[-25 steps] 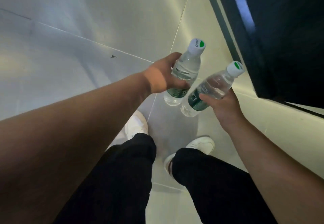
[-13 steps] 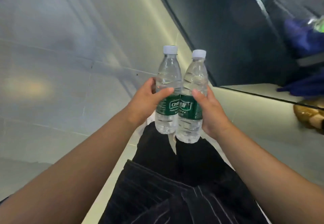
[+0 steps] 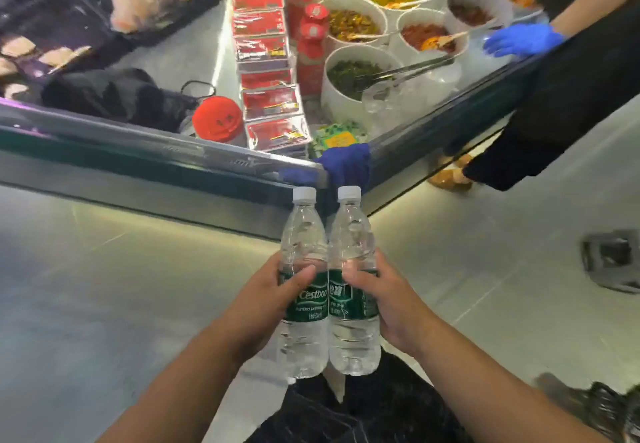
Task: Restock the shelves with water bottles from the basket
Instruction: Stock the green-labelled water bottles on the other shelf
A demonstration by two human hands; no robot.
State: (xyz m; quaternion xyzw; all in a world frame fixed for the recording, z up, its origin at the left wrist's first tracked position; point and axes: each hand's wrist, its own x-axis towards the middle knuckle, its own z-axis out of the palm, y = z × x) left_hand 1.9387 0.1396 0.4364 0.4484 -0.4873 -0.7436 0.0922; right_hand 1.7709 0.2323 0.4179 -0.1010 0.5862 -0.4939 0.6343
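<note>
So here we are with both hands full: our left hand (image 3: 263, 307) is wrapped round the left water bottle (image 3: 304, 234) at its green label, thumb lying across the front. Our right hand (image 3: 394, 307) grips the right water bottle (image 3: 351, 234) the same way, thumb on the label. The 2 are upright, side by side and touching along their bodies, both with white caps (image 3: 304, 195) on and clear water inside, and the left label reads Cestbon. They're up in mid-air over the pale floor (image 3: 104, 286), with our black trousers (image 3: 363, 415) below them. Right behind the caps is the corner of a display counter (image 3: 156, 144) with a dark rim. Inside it we can see a row of red-topped packs (image 3: 270, 103) running away from us, some red bottles (image 3: 311, 44) beside them, and a bunch of white bowls (image 3: 349, 72) of mixed food on the right, with metal tongs (image 3: 405, 70) lying across the nearest bowl. Over on the left side of the counter there's a round red lid (image 3: 217, 118) and a black bag (image 3: 114, 96) next to it. Another person in black stands at the right with a blue-gloved hand (image 3: 523, 40) on the counter's edge, and a second blue glove (image 3: 346, 165) sits at the corner, just beyond our bottles
</note>
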